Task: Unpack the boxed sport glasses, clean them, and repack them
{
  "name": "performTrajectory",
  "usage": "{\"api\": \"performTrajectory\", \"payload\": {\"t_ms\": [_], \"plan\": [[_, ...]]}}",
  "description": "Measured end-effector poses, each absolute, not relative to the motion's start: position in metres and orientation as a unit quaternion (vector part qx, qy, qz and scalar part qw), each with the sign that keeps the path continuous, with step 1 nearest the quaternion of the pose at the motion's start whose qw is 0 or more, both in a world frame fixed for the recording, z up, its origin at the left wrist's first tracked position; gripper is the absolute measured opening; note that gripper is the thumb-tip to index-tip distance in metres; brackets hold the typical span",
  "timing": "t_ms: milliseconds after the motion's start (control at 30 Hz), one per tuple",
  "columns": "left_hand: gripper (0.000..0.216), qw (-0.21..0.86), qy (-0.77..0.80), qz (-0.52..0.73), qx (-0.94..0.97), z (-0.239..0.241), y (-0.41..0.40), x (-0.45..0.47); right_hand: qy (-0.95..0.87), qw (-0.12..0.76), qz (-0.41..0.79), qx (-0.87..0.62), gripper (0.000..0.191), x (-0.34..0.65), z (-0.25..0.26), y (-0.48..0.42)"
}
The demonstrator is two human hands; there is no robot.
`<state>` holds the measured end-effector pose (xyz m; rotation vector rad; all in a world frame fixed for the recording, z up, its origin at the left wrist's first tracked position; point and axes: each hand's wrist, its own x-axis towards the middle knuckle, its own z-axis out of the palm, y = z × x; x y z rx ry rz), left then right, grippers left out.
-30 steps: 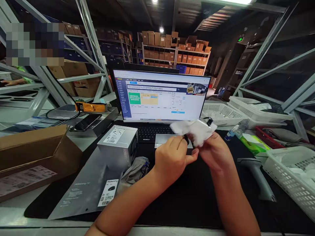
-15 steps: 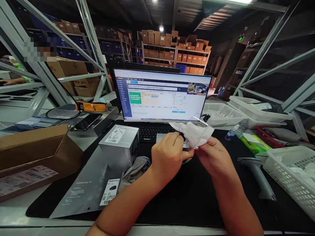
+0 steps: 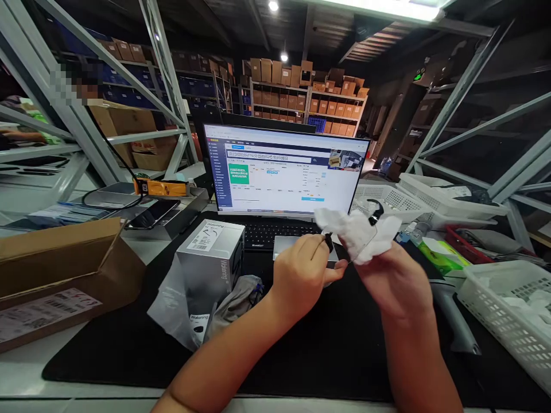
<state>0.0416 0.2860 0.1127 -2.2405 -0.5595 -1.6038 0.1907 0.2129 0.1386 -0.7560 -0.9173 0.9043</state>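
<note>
- A black desk mat (image 3: pixel 327 355) covers the bench in front of the person, and both hands are raised above its middle
- A wide monitor (image 3: pixel 284 172) stands at the far edge of the mat, lit with a form page
- An open cardboard box (image 3: pixel 55 269) lies at the left, off the mat, its labelled flap facing the camera
- A white mesh basket (image 3: pixel 503 310) sits at the right front, with further white trays (image 3: pixel 400 198) behind it beside the monitor
- A crumpled grey plastic bag (image 3: pixel 176 304) lies on the mat's left part, just in front of a grey product box (image 3: pixel 213 252) that stands upright
- A black keyboard (image 3: pixel 267 232) lies under the monitor, beyond the hands
- A grey barcode scanner (image 3: pixel 451 310) lies on the mat to the right of the right forearm
- The right hand (image 3: pixel 398 281) is closed around a white cloth (image 3: pixel 357 229), held up above the mat in front of the monitor's lower right corner
- The left hand (image 3: pixel 301 278) sits just left of the cloth, its thumb and forefinger pinched on a small black tip (image 3: pixel 329 242) that sticks out of the cloth's lower left edge
- A second, curved black piece (image 3: pixel 376 211) pokes out at the top of the cloth; what the cloth wraps cannot be made out
</note>
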Motion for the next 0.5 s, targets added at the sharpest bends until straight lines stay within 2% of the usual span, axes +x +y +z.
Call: {"api": "performTrajectory", "payload": {"t_ms": [100,200,267,400,500], "plan": [[0.023,0.157,-0.202,-0.569,-0.782,0.117,0.285,0.032,-0.511,0.674,0.377,-0.377,0.011,0.179,0.125,0.211],[0.023,0.16,-0.214,-0.563,-0.782,0.119,0.288,0.028,-0.536,0.669,0.352,-0.376,0.015,0.172,0.119,0.215],[0.024,0.163,-0.222,-0.555,-0.785,0.117,0.292,0.029,-0.525,0.672,0.367,-0.372,0.01,0.173,0.122,0.218],[0.025,0.162,-0.191,-0.544,-0.8,0.114,0.297,0.037,-0.418,0.723,0.437,-0.335,0.01,0.186,0.139,0.222],[0.029,0.159,-0.155,-0.547,-0.807,0.114,0.298,0.039,-0.352,0.774,0.429,-0.305,0.013,0.188,0.143,0.222]]}}
